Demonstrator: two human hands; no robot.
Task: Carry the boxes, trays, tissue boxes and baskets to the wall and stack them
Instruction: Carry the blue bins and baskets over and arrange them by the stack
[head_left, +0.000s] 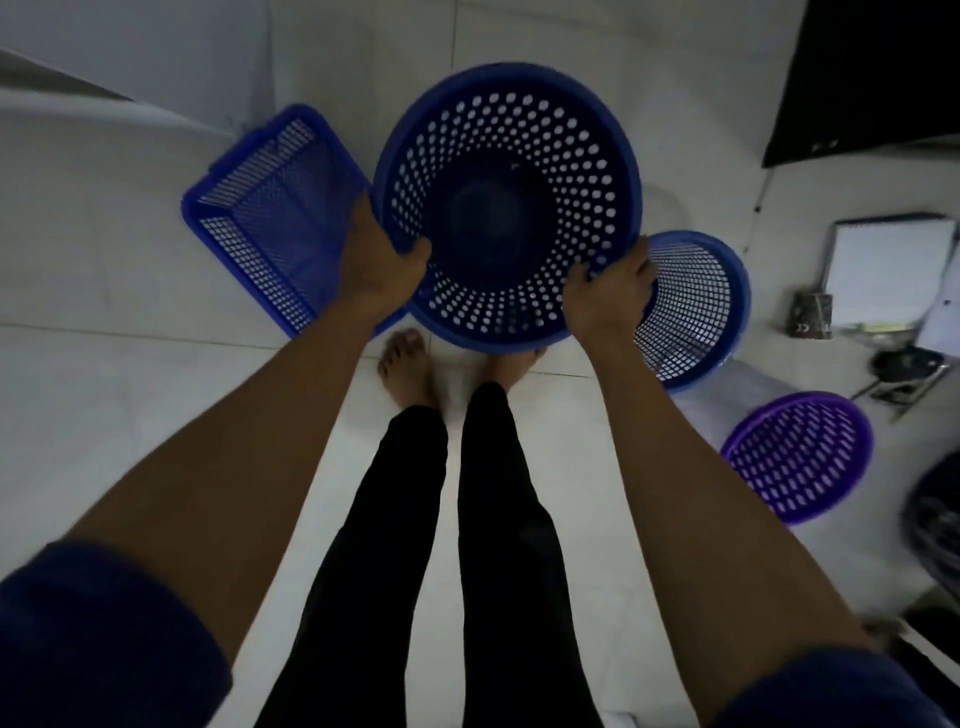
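Note:
I hold a large round dark-blue perforated basket (506, 156) in front of me, above the floor and my feet. My left hand (382, 254) grips its left rim with the thumb curled inside. My right hand (608, 291) grips the lower right rim. A blue rectangular mesh basket (270, 218) lies on the floor to the left. To the right sits a smaller round blue basket (696, 312). A purple round basket (800, 457) rests further right and nearer to me.
White tiled floor (130, 389) all around, with a wall (156, 52) at the upper left. A notepad (888, 270), a small dark cup (813, 314) and dark clutter (909, 371) lie at the right edge. A black object (872, 78) fills the upper right corner.

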